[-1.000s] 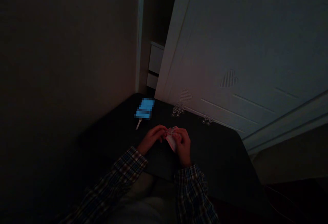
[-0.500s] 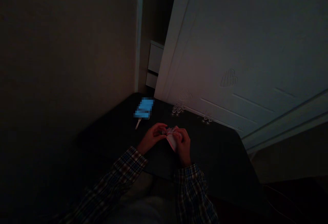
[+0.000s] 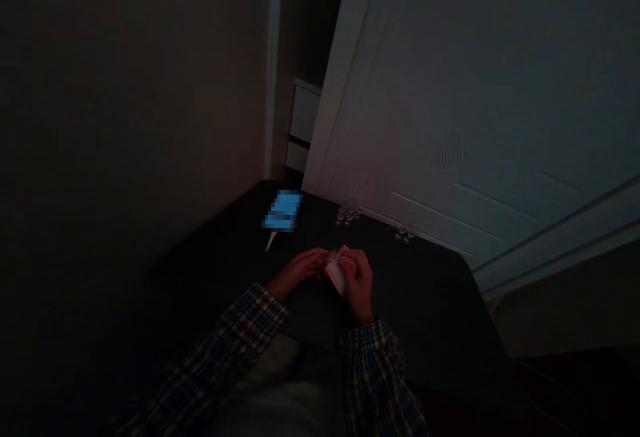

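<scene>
In the dim light, my right hand (image 3: 359, 278) is closed around a small pinkish-white packet (image 3: 336, 277), thumb and fingers at its right side. The packet tilts above the dark table, and something clear and shiny shows at its top. My left hand (image 3: 309, 264) is at the packet's left edge with its fingers curled together; a small pale, shiny bit shows by the fingertips, too dark to name. Beyond the hands lies a cluster of small clear, round-ended pieces (image 3: 347, 213), with a smaller group of similar pieces (image 3: 404, 233) to its right.
A phone-like device with a lit, blurred blue screen (image 3: 283, 212) lies at the table's back left, a white cable (image 3: 271, 241) running from it. The dark table (image 3: 425, 304) meets a white panel with heart reliefs (image 3: 480, 90) behind and a wall (image 3: 150, 90) at left.
My left hand has turned so that its fingers now curl over and down by the packet. My right hand and the packet have hardly moved.
</scene>
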Motion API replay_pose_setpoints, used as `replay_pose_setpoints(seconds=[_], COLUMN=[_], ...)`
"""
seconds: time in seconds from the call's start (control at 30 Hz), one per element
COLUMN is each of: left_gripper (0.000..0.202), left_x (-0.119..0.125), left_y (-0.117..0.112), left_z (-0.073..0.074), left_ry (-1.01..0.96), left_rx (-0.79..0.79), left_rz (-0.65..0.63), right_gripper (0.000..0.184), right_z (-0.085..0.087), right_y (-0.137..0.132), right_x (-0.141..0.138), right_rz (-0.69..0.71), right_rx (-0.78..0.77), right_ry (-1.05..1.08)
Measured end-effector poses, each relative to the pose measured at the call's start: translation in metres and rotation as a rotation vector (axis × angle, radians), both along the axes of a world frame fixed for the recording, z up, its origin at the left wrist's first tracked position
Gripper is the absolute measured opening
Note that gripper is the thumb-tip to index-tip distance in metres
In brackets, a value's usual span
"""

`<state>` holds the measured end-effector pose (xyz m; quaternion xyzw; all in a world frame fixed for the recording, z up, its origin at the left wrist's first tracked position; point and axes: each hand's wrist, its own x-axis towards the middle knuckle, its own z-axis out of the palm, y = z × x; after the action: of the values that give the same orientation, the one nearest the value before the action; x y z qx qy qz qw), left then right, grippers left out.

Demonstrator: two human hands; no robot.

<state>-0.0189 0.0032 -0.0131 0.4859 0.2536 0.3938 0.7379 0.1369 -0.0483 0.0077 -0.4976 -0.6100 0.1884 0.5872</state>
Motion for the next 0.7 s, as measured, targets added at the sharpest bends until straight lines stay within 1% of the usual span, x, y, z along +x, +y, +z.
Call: replay_pose_setpoints(seconds=[0.07,0.13,0.3,0.43,0.57,0.7], left_gripper=[0.033,0.033,0.034,0.036,0.040,0.040], left_x=[-0.001,-0.001,-0.003,-0.003,-0.001,0.001], left_y=[0.001,0.000,-0.007,-0.009,-0.009,-0.008], left_z=[-0.001,0.000,0.011,0.017,0.012,0.006], left_ry=[-0.050,-0.061,0.048,0.123,0.154,0.260], left_rx=[-0.006,0.017,0.154,0.238,0.329,0.452], left_rz=[-0.002,0.008,0.081,0.087,0.106,0.165], right_gripper=[0.013,0.014,0.016,0.017,0.019,0.018], right_z=[0.001,0.002,0.004,0.001,0.001,0.002], right_y=[0.000,-0.001,-0.001,0.000,0.000,0.000], right_x=[0.000,-0.001,0.000,0.002,0.003,0.002], right_rz=[-0.007,-0.017,-0.054,-0.090,-0.093,-0.074], right_rx=[0.008,0.010,-0.016,-0.046,-0.058,-0.050], right_ry=[0.003,0.003,0.019,0.021,0.016,-0.014])
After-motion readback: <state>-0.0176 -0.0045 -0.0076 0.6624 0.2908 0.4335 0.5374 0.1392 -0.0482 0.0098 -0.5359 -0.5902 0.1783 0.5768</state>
